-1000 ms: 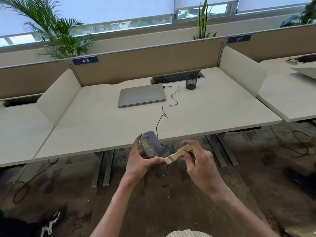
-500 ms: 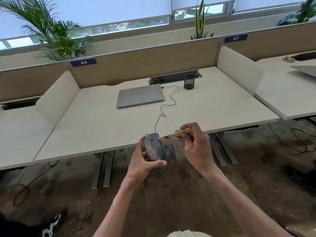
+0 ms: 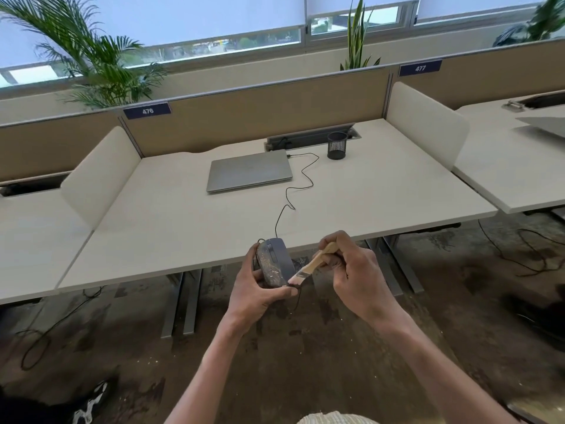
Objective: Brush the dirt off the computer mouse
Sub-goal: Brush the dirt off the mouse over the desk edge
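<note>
Left hand (image 3: pixel 255 296), centre frame below desk edge, grip closed around grey mouse (image 3: pixel 275 262), dirt speckling its left side. Right hand (image 3: pixel 356 276) just beside, grip pinched on wooden brush (image 3: pixel 315 264); bristles touching mouse's lower right edge. Mouse cable (image 3: pixel 301 185) runs up across desk (image 3: pixel 382 194) to closed laptop (image 3: pixel 249 171). Black mesh cup (image 3: pixel 337 145) right of laptop.
</note>
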Tool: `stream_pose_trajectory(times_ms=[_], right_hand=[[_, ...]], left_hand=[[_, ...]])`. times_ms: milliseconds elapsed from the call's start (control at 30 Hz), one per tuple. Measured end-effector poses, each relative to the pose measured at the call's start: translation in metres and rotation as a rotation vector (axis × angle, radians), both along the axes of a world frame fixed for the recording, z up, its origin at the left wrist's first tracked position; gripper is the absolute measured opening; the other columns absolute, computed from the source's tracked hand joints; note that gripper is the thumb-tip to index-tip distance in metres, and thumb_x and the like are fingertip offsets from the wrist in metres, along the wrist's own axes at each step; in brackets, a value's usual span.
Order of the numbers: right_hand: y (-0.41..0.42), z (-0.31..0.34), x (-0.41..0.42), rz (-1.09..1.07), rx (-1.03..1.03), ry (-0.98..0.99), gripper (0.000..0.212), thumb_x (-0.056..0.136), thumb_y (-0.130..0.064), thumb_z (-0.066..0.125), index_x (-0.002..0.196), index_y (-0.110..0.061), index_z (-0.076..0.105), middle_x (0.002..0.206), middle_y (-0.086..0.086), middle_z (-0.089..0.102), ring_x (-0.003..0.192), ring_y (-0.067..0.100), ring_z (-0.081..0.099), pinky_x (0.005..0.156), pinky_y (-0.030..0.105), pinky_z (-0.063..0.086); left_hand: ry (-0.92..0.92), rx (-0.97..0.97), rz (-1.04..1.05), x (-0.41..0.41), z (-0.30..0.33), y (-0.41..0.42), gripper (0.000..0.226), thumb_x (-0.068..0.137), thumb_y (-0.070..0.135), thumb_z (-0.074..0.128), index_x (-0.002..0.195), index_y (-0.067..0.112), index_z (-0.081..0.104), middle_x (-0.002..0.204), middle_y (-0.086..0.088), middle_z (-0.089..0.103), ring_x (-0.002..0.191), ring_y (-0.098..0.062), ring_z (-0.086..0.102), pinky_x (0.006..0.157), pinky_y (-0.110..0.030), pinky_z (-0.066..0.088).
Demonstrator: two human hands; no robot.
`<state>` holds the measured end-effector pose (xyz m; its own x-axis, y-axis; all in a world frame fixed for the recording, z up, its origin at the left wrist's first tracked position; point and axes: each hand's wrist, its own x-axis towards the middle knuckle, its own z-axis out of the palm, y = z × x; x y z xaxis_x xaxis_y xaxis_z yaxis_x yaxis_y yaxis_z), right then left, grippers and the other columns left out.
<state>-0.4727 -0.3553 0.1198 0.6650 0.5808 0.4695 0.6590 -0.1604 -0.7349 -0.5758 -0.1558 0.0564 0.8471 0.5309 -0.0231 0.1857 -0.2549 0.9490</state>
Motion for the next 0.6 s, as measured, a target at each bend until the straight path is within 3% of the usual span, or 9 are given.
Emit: stream_pose_trajectory(times_ms=[167, 367, 500, 600], right_hand=[[0.010, 0.012, -0.001, 0.040, -0.022, -0.070, 0.042, 0.089, 0.015, 0.057, 0.115, -0.018, 0.056, 0.094, -0.008, 0.066, 0.087, 0.003, 0.069, 0.074, 0.004, 0.050], [0.028, 0.022, 0.004, 0.017, 0.028, -0.142, 0.031, 0.091, 0.012, 0.062, 0.113, -0.009, 0.059, 0.096, 0.003, 0.072, 0.083, 0.001, 0.064, 0.072, 0.000, 0.045], [0.024, 0.023, 0.004, 0.033, 0.011, -0.152, 0.036, 0.090, 0.013, 0.061, 0.113, -0.013, 0.056, 0.097, 0.004, 0.071, 0.083, 0.002, 0.064, 0.074, 0.001, 0.046], [0.025, 0.025, 0.004, 0.066, -0.053, -0.160, 0.042, 0.089, 0.014, 0.059, 0.113, -0.020, 0.052, 0.096, 0.003, 0.070, 0.083, 0.009, 0.068, 0.073, 0.008, 0.052]], left_hand=[[0.019, -0.004, -0.031, 0.000, 0.002, -0.001, 0.133, 0.056, 0.030, 0.104, 0.161, 0.038, 0.021, 0.142, -0.015, 0.062, 0.122, -0.026, 0.068, 0.107, -0.049, 0.055], [0.043, -0.027, -0.041, -0.006, 0.000, 0.001, 0.133, 0.053, 0.032, 0.105, 0.158, 0.043, 0.024, 0.127, -0.009, 0.072, 0.110, -0.017, 0.074, 0.095, -0.032, 0.061], [0.032, -0.049, -0.042, -0.005, 0.006, 0.000, 0.135, 0.053, 0.032, 0.104, 0.160, 0.042, 0.022, 0.133, -0.014, 0.069, 0.114, -0.024, 0.073, 0.102, -0.044, 0.059], [0.031, -0.050, -0.045, -0.005, 0.008, 0.001, 0.134, 0.057, 0.024, 0.104, 0.162, 0.037, 0.021, 0.134, -0.014, 0.068, 0.112, -0.024, 0.074, 0.098, -0.036, 0.061]])
